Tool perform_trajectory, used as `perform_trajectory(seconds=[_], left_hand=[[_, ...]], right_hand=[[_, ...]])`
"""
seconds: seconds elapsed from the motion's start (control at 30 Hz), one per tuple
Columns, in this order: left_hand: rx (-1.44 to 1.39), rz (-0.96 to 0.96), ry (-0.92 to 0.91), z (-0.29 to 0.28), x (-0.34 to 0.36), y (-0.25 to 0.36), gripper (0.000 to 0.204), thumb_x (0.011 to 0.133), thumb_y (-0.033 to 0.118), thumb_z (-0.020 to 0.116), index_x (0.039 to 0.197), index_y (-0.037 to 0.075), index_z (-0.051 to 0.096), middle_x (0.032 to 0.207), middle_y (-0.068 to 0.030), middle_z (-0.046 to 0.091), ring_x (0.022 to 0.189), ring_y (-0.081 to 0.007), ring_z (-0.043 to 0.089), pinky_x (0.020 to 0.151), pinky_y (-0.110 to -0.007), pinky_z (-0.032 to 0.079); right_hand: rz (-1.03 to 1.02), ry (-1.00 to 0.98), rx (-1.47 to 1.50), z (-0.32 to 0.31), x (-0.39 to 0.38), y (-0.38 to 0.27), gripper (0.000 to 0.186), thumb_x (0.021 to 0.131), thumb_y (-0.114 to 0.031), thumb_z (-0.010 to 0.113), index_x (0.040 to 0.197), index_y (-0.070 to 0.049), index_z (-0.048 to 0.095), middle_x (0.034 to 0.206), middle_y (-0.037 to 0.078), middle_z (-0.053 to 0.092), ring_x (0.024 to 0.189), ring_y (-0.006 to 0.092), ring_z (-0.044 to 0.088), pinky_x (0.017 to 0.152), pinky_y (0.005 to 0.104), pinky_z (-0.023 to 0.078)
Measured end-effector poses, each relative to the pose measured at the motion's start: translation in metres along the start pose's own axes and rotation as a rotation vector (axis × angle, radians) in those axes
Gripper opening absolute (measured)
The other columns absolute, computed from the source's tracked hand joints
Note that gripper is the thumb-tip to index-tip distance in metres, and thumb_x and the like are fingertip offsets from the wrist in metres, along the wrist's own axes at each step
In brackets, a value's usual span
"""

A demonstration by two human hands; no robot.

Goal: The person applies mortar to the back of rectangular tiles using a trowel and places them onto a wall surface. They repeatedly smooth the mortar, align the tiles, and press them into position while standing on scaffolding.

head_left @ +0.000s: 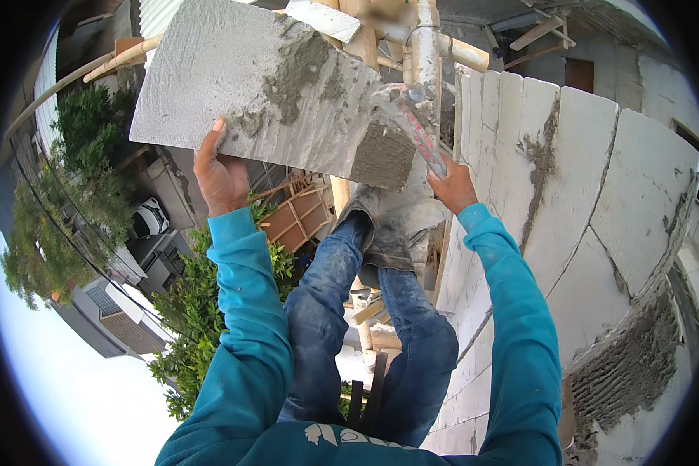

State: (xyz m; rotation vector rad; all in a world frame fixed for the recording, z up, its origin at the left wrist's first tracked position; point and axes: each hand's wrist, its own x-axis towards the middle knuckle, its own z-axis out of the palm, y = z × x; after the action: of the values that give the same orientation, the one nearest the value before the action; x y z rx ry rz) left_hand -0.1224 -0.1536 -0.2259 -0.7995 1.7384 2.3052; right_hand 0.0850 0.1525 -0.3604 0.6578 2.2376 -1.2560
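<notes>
A large pale grey lightweight concrete block [210,78] is tilted in front of me, with rough mortar smeared on its face. My left hand [223,175] grips its lower edge, thumb on the face and fingers underneath. The block's right end carries a patch of ridged wet mortar [384,154]. My right hand [453,186] is closed round a hand tool with a grey and red handle [421,138]. The tool's far end lies by the block's right corner, mortar-smeared and too blurred to tell its exact kind.
A wall of white blocks [575,179] rises close on my right, with a bed of combed mortar [625,373] at lower right. Bamboo scaffold poles [426,46] stand ahead. Below left are trees [93,128], a parked white car [150,217] and roofs, far down.
</notes>
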Motion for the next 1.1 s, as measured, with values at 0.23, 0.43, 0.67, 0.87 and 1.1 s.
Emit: perform_trajectory(seconds=[0.23, 0.43, 0.67, 0.87, 1.1], left_hand=[[0.043, 0.048, 0.006, 0.013, -0.016, 0.005, 0.053, 0.078, 0.011, 0.065, 0.126, 0.001, 0.045, 0.117, -0.0114, 0.054, 0.109, -0.0254, 0.054, 0.096, -0.042, 0.042], [0.032, 0.036, -0.055, 0.019, -0.01, 0.007, 0.045, 0.078, 0.01, 0.064, 0.12, -0.003, 0.05, 0.114, -0.012, 0.058, 0.105, -0.0257, 0.056, 0.095, -0.041, 0.043], [0.034, 0.058, 0.007, 0.012, -0.012, 0.003, 0.044, 0.079, 0.009, 0.064, 0.12, -0.002, 0.05, 0.112, -0.0107, 0.058, 0.103, -0.0246, 0.057, 0.094, -0.04, 0.043], [0.028, 0.077, -0.072, 0.019, -0.011, 0.008, 0.047, 0.078, 0.008, 0.065, 0.122, -0.001, 0.048, 0.113, -0.0105, 0.057, 0.106, -0.0242, 0.055, 0.093, -0.041, 0.043], [0.048, 0.12, -0.011, 0.022, -0.016, 0.006, 0.051, 0.077, 0.006, 0.065, 0.124, 0.0, 0.046, 0.117, -0.0117, 0.055, 0.108, -0.0247, 0.054, 0.093, -0.041, 0.043]], right_hand=[[-0.194, 0.231, 0.238, -0.031, -0.028, -0.029, 0.038, 0.077, -0.019, 0.07, 0.108, 0.002, 0.062, 0.071, 0.019, 0.066, 0.063, 0.0242, 0.066, 0.06, 0.0347, 0.05], [-0.141, 0.281, 0.426, -0.023, 0.017, -0.073, 0.032, 0.079, -0.018, 0.07, 0.102, 0.002, 0.063, 0.071, 0.013, 0.064, 0.065, 0.0157, 0.061, 0.06, 0.0312, 0.048], [-0.098, -0.044, -0.049, -0.031, -0.047, 0.013, 0.039, 0.075, -0.019, 0.069, 0.107, 0.002, 0.061, 0.077, 0.023, 0.064, 0.071, 0.035, 0.066, 0.064, 0.0378, 0.051], [-0.247, 0.354, 0.441, -0.038, -0.016, -0.114, 0.027, 0.074, -0.014, 0.072, 0.092, 0.005, 0.062, 0.067, 0.02, 0.062, 0.063, 0.0287, 0.066, 0.058, 0.0362, 0.048], [-0.071, -0.128, -0.138, -0.003, -0.057, 0.04, 0.038, 0.077, -0.021, 0.067, 0.109, -0.002, 0.061, 0.08, 0.022, 0.065, 0.075, 0.0373, 0.065, 0.066, 0.0399, 0.05]])
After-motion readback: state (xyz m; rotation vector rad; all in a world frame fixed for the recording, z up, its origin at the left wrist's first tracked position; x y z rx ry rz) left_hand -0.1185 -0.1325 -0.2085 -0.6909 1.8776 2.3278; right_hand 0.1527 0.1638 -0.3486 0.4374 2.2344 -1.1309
